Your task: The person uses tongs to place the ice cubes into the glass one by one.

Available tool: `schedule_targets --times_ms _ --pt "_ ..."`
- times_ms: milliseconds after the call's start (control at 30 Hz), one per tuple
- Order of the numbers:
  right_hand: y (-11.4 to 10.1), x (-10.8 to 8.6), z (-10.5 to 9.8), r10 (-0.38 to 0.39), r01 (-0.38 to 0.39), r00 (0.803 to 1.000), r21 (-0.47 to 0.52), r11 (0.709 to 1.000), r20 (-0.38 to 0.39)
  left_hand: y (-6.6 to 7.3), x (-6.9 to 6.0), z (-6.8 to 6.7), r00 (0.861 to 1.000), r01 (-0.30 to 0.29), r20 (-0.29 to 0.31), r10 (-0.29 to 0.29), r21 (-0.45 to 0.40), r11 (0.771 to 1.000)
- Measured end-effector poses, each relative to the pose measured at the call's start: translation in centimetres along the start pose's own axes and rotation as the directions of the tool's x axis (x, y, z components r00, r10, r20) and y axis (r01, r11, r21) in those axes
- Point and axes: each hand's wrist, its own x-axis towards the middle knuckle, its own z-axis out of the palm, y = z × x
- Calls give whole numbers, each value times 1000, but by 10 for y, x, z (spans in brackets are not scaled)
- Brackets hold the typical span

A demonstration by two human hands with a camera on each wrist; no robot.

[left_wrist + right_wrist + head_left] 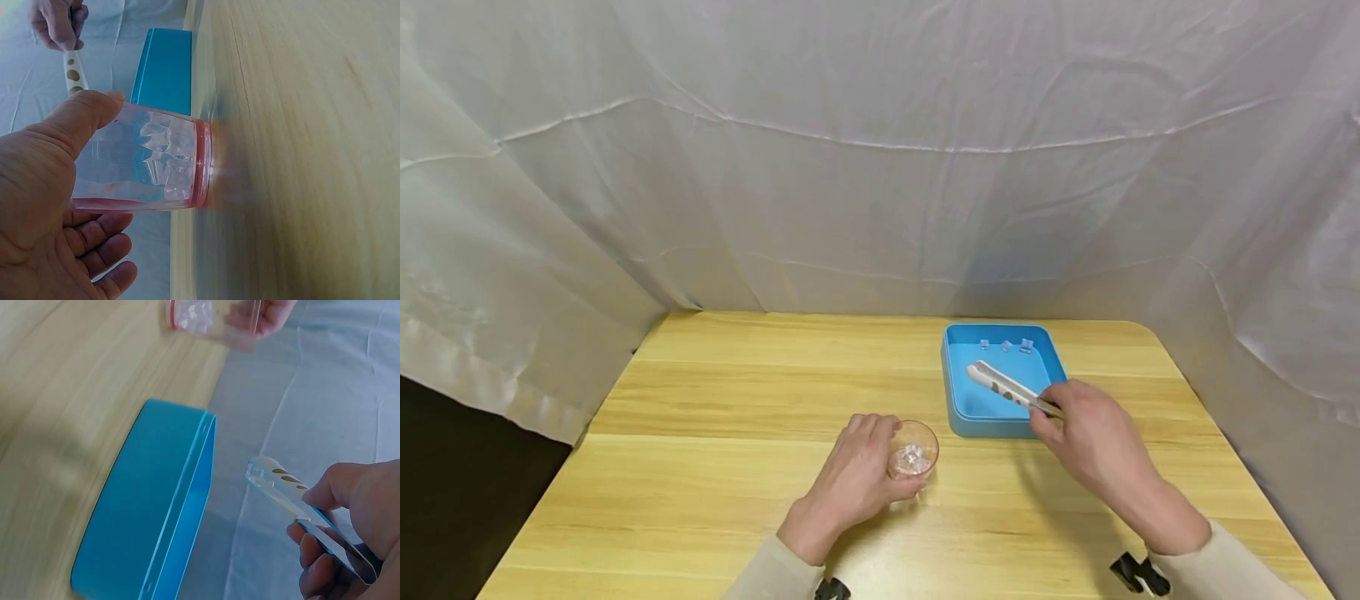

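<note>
My left hand point(857, 471) holds a clear, pink-tinted cup point(106, 165) upright at the tabletop, thumb on one side and fingers on the other. Several clear ice-like cubes point(169, 153) lie in the bottom of the cup. With my right hand point(1093, 429) I grip a pair of white tongs point(1006, 387) with brown spots, held above a blue square box point(988, 427). At the tongs' tips the right wrist view shows a small clear cube point(255, 471) between the arms. A few more clear cubes point(1026, 345) lie along the box's far side.
The light wooden table point(715, 500) carries the cup and, to its right, the box. Grey fabric point(850, 208) hangs behind the table and along its sides. Black wrist-mount parts point(1138, 575) show near both sleeves.
</note>
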Motion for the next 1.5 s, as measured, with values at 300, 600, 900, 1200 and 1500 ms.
schedule_targets --times_ms 300,600,900,1200,1500 --pt "-17 -12 3 -89 88 994 -17 996 -59 0 0 0 1000 3 9 -3 -5 1000" --pt "-32 -26 15 -202 203 973 -8 979 -111 0 -1 0 1000 3 9 -2 -6 1000" --pt "-37 -34 31 -316 323 934 15 946 -166 0 0 0 1000 1 -1 -1 -17 1000" --pt "-39 -37 40 -375 390 910 58 919 -178 0 0 0 1000 -2 -2 2 -44 999" --pt "-37 -40 50 -411 430 889 62 901 -202 0 0 1 1000 -2 -6 2 -44 999"
